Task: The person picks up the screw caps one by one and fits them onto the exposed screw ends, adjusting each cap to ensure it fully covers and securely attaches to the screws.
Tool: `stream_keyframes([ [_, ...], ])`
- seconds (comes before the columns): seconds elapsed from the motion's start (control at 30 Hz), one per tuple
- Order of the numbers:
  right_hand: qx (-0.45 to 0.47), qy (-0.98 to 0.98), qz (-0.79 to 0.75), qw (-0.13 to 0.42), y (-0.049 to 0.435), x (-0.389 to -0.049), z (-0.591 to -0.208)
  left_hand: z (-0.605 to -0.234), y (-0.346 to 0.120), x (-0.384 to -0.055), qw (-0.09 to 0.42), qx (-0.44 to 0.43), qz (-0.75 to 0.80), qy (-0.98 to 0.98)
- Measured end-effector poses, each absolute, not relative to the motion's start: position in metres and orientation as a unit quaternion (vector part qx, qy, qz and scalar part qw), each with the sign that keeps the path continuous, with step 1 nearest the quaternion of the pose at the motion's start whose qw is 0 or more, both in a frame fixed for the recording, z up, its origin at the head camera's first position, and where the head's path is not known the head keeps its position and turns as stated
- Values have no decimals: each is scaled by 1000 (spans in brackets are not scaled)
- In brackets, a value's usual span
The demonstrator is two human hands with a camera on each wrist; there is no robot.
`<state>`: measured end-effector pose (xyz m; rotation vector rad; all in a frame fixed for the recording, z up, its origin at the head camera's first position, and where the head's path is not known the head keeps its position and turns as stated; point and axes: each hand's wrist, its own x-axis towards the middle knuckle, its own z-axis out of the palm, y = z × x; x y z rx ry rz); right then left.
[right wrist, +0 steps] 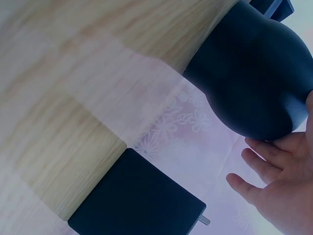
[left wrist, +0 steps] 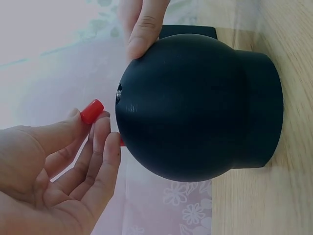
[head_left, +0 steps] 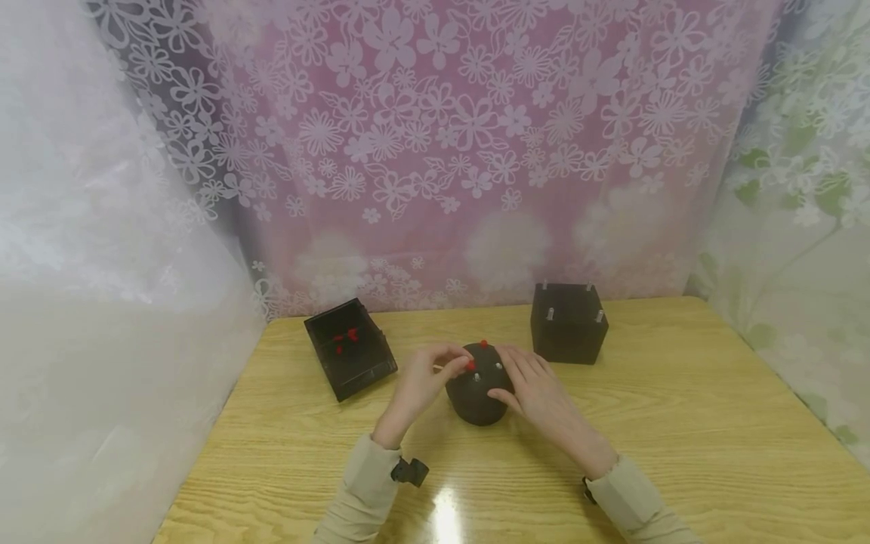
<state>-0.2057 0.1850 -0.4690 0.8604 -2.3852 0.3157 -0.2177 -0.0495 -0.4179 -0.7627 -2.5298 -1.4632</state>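
A black rounded dome on a short base stands on the table between the hands. My left hand pinches a small red cap between thumb and fingers, close beside the dome's top. Two metal studs show on top, a nearer stud and a stud by the right fingers. Another red cap sits at the dome's far side. My right hand rests its spread fingers and thumb against the dome's right side. In the right wrist view its fingers look mostly straight.
At the back left lies a tilted black tray with several red pieces inside. A black block with upright metal studs stands at the back right. Patterned curtains hang behind the wooden table and at its sides.
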Motion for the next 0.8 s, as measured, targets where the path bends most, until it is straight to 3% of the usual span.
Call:
stream_keyframes([
  [0.47, 315, -901, 116, 275, 186, -204, -468, -414, -43, -213, 74, -239, -426, -869],
  [0.8, 322, -895, 119, 284, 185, -203, -467, -417, -36, -209, 138, -267, -376, -877],
])
